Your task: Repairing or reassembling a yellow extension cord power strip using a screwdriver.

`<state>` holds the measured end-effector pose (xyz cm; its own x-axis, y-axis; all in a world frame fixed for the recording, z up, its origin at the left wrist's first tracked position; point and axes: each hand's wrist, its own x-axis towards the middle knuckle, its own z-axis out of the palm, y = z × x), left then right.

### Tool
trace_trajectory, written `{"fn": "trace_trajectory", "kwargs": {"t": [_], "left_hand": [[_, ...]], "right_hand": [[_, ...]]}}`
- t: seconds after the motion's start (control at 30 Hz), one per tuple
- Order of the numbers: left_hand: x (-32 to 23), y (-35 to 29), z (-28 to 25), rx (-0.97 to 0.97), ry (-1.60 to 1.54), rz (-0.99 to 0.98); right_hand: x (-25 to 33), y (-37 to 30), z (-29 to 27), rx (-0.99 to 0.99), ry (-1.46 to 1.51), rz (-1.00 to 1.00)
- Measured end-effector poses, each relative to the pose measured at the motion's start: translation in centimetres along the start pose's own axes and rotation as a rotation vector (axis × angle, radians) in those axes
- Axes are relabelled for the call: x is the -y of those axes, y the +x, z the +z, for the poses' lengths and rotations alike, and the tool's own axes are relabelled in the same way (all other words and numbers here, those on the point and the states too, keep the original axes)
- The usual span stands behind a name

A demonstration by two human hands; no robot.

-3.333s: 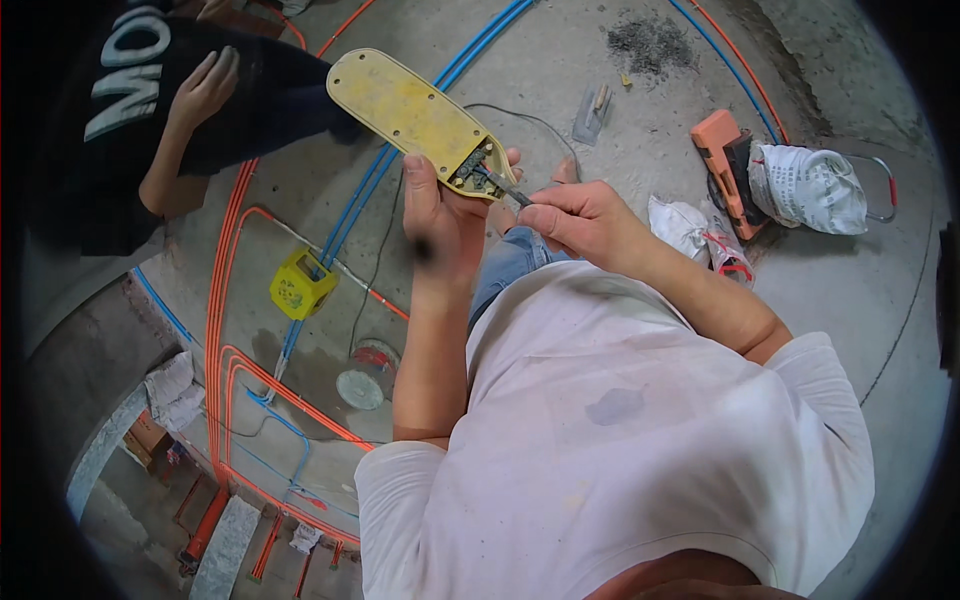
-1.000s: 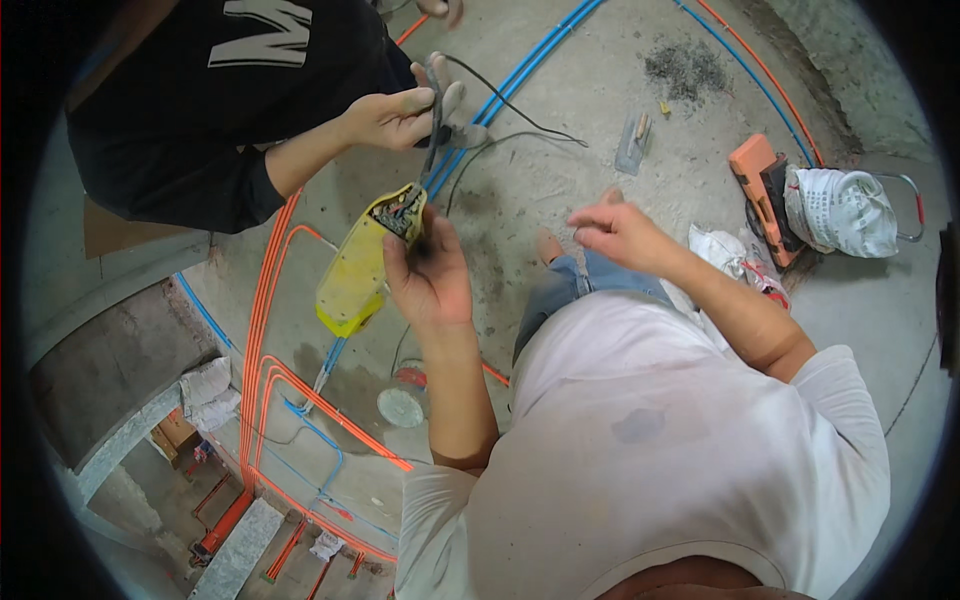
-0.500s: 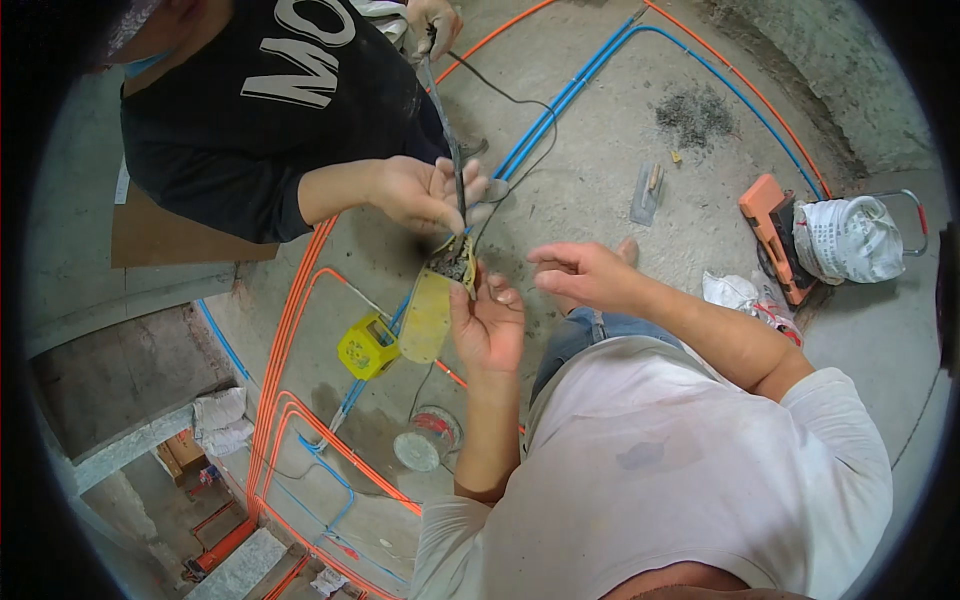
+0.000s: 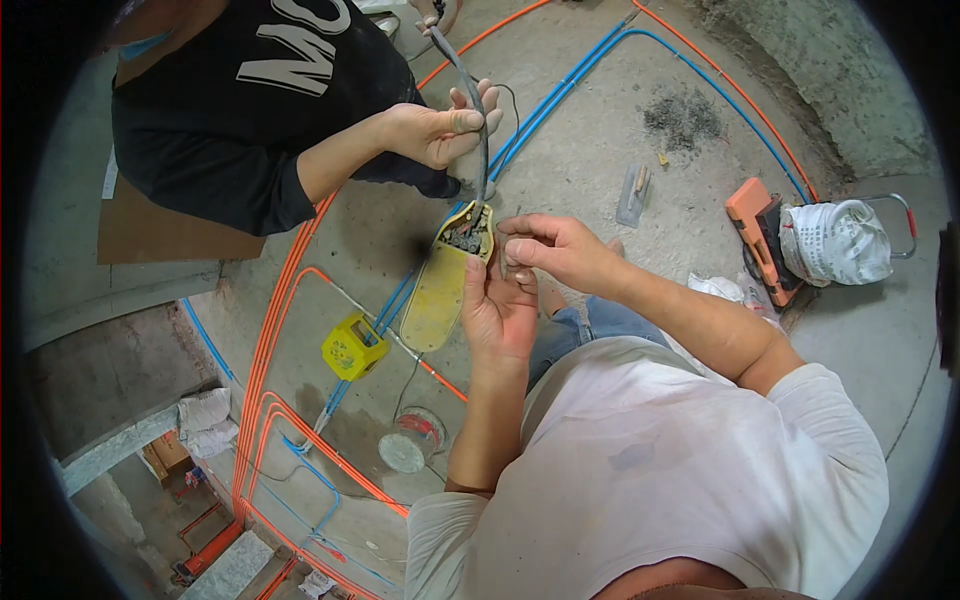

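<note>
A long yellow casing (image 4: 432,305) hangs tilted in front of me. Its upper end is uncovered and shows dark grey clumps and what look like wires (image 4: 465,237). My left hand (image 4: 500,315) grips the casing's right edge, thumb in front and fingers curled. Close by the uncovered end, my right hand (image 4: 560,250) has its fingers bent together; whatever they pinch is too small to make out. A thick black cable (image 4: 482,165) runs down into the casing's top. The co-worker's hand (image 4: 440,130) holds this cable, and their other hand grips it higher up.
A yellow box-shaped device (image 4: 353,347) stands on the concrete floor beside orange pipes (image 4: 285,300) and blue pipes (image 4: 575,85). A trowel (image 4: 633,195), grey rubble (image 4: 685,118), an orange case (image 4: 757,235), a white sack (image 4: 835,243) and a round reel-like item (image 4: 405,450) lie around.
My right hand has moved left to the casing's uncovered end. The casing has risen slightly. The co-worker's nearer hand has moved up along the cable, which stands more upright.
</note>
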<state>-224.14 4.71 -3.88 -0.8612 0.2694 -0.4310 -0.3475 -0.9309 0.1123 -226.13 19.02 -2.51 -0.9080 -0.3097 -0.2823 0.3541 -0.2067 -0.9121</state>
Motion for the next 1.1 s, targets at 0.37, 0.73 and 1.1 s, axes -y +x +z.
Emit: {"fn": "trace_trajectory", "kwargs": {"t": [0.37,0.73,1.1], "left_hand": [[0.1,0.3,0.1,-0.028,0.021,-0.027],[0.2,0.1,-0.4,-0.072,0.034,-0.014],[-0.1,-0.8,-0.9,-0.133,0.075,0.011]], "right_hand": [[0.6,0.3,-2.2,-0.088,0.027,-0.005],[1.7,1.2,-3.0,-0.122,0.112,0.01],[3.0,3.0,-4.0,-0.182,0.162,0.027]]}}
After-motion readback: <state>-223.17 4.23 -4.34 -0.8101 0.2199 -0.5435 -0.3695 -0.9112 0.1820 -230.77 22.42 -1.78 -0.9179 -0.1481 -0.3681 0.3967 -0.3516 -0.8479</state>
